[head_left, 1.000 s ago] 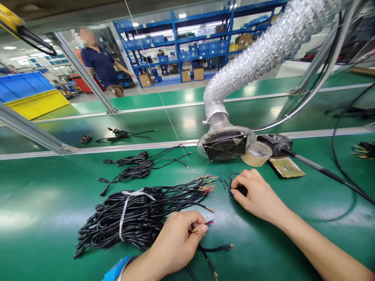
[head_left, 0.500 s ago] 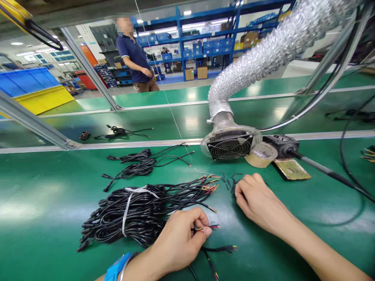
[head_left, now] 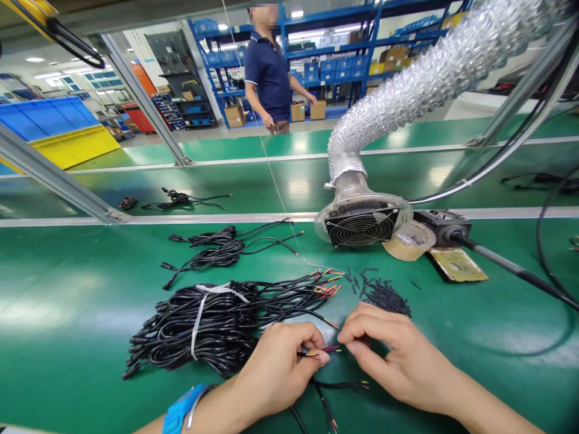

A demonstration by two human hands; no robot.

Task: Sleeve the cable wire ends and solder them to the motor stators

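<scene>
My left hand [head_left: 289,367] pinches a black cable near its stripped end, and thin coloured wires [head_left: 333,349] stick out past the thumb. Close to those wire tips is my right hand [head_left: 398,355], thumb and forefinger pressed together; anything between them is too small to make out. Behind the right hand lies a pile of short black tubing pieces [head_left: 386,296], with several strays to its left. A large bundle of black cables [head_left: 199,328], tied with a white band, lies left of my hands, its bare red and yellow ends pointing right. More cable ends [head_left: 344,384] show below my left hand.
A fume extractor [head_left: 362,226] with a foil duct stands behind the pile. Beside it are a tape roll [head_left: 409,240], a soldering iron [head_left: 502,265] and a yellow sponge [head_left: 459,265]. Two coiled cables [head_left: 217,247] lie further back. A person [head_left: 269,78] stands beyond the bench.
My right hand has moved left and nearer, from the tubing pile to the wire ends, uncovering the pile. My left hand keeps its pinch. The person behind has moved right.
</scene>
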